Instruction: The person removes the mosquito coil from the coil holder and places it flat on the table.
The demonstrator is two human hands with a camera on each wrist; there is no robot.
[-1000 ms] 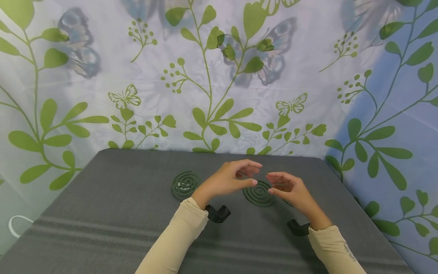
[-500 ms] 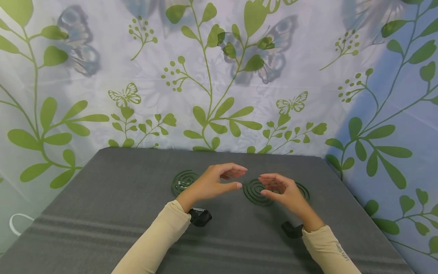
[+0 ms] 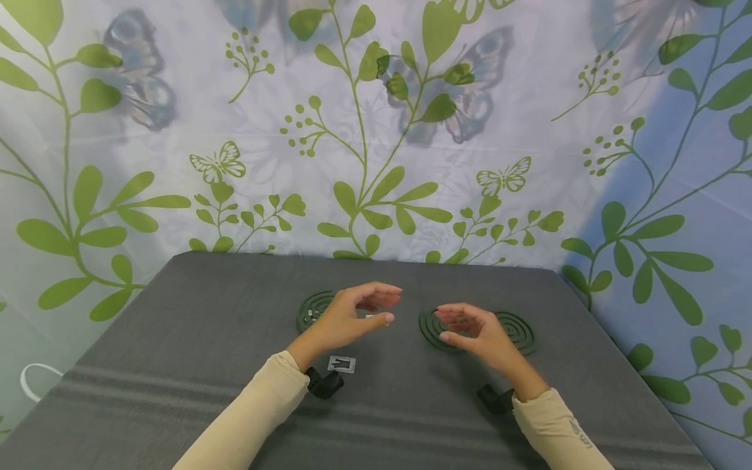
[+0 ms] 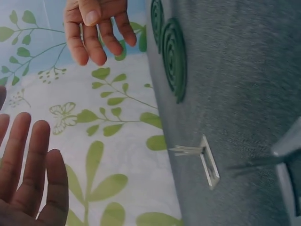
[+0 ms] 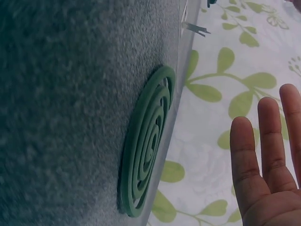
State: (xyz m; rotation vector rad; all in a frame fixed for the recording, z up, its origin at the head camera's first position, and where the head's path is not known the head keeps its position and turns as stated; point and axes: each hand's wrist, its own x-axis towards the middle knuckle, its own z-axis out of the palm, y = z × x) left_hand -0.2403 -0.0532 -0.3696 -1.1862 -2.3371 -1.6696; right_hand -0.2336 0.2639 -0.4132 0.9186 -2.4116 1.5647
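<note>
both hands hang above the grey table [image 3: 376,424], palms turned roughly inward, and neither touches anything. the left hand [image 3: 346,318] has its fingers loosely bent and the thumb held apart, grasping nothing; the right hand [image 3: 477,331] is likewise released, its fingers relaxed. raised like that, they seem held so as to keep off the things below.

three dark green coils lie flat, probably because such spirals sit steadiest that way. the left coil [image 3: 305,313] is at about nine o'clock of the left hand and partly hidden by it, with small pale bits [image 3: 311,314] showing on it. the middle coil [image 3: 427,331] shows at nine o'clock of the right hand, and the right coil [image 3: 518,331] at three o'clock.

a flat metal stand [image 3: 342,364] lies at six o'clock of the left hand, near the wrist. another metal piece [image 3: 369,316] peeps out behind the left thumb; it is mostly covered, so i cannot be sure of its shape. the left wrist view shows a stand with raised prongs [image 4: 188,150], presumably bent up to support something above its base.
</note>
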